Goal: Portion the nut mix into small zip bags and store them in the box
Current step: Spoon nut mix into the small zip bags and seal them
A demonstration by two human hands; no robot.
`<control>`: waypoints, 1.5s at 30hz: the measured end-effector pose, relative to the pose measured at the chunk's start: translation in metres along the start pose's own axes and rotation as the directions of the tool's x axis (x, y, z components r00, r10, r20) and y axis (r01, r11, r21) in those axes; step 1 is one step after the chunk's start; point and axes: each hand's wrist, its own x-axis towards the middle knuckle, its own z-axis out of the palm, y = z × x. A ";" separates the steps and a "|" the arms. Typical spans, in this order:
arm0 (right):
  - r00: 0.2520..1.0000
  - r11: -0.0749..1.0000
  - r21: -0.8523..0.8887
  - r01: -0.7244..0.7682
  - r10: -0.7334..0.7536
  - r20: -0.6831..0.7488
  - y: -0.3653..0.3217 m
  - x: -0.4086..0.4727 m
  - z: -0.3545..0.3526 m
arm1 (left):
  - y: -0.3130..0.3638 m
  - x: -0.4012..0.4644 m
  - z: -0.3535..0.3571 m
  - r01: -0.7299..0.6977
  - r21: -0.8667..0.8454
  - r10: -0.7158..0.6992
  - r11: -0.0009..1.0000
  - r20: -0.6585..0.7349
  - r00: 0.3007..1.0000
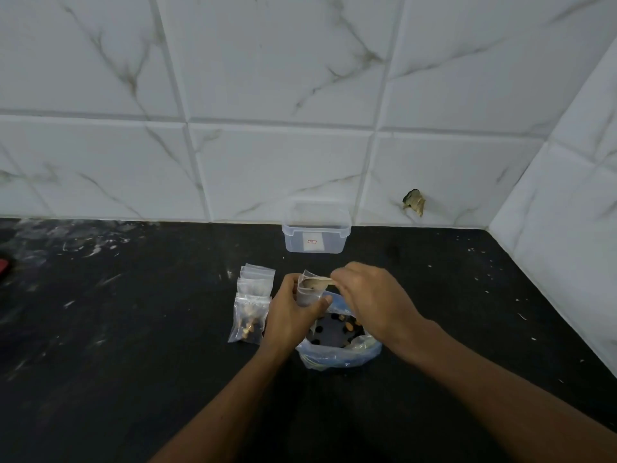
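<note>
My left hand [291,312] grips a small clear zip bag [310,289] upright above the big nut-mix bag [337,359]. My right hand [370,295] pinches the small bag's mouth at its right edge, with something pale at the fingertips. The big bag is clear and bluish, lies open on the black counter and shows a few nuts [349,326] inside. To the left lies a small zip bag filled with nuts [248,324], with a stack of empty small zip bags [256,279] behind it. A clear plastic box [315,233] without a lid stands by the wall.
The black counter [133,329] carries white smears and specks. A white marbled tile wall runs along the back and the right side, with a chipped hole [414,201] low at the right. A red object [5,266] shows at the left edge.
</note>
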 end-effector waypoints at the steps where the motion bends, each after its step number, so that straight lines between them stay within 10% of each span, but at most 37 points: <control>1: 0.998 0.997 -0.038 0.065 -0.065 -0.004 -0.001 -0.003 0.004 | 0.002 -0.001 0.000 -0.005 -0.005 0.005 1.000 -0.006 1.000; 6: 0.970 0.983 -0.064 0.171 -0.180 -0.161 0.004 -0.010 0.011 | 0.003 -0.002 -0.003 0.003 -0.031 -0.003 1.000 -0.012 1.000; 11: 0.890 0.941 0.311 -0.137 0.254 -0.378 0.018 -0.009 0.002 | -0.003 -0.001 -0.012 0.015 -0.020 -0.016 1.000 -0.031 0.999; 21: 0.768 0.741 0.216 -0.636 0.635 0.082 0.021 -0.055 0.088 | -0.003 -0.007 -0.016 0.007 -0.062 -0.010 0.998 -0.044 0.999; 29: 0.816 0.817 0.020 -0.577 0.574 0.068 0.020 -0.057 0.090 | 0.003 -0.010 -0.009 -0.021 -0.060 0.019 0.998 -0.029 0.999; 35: 0.842 0.541 0.702 -0.464 0.514 0.160 -0.013 -0.018 0.055 | 0.010 -0.011 0.003 -0.050 -0.025 0.048 0.998 -0.066 0.997; 45: 0.858 0.564 0.691 -0.453 0.486 0.166 0.001 0.000 0.049 | 0.017 -0.011 -0.014 -0.049 -0.069 0.056 0.996 0.118 0.991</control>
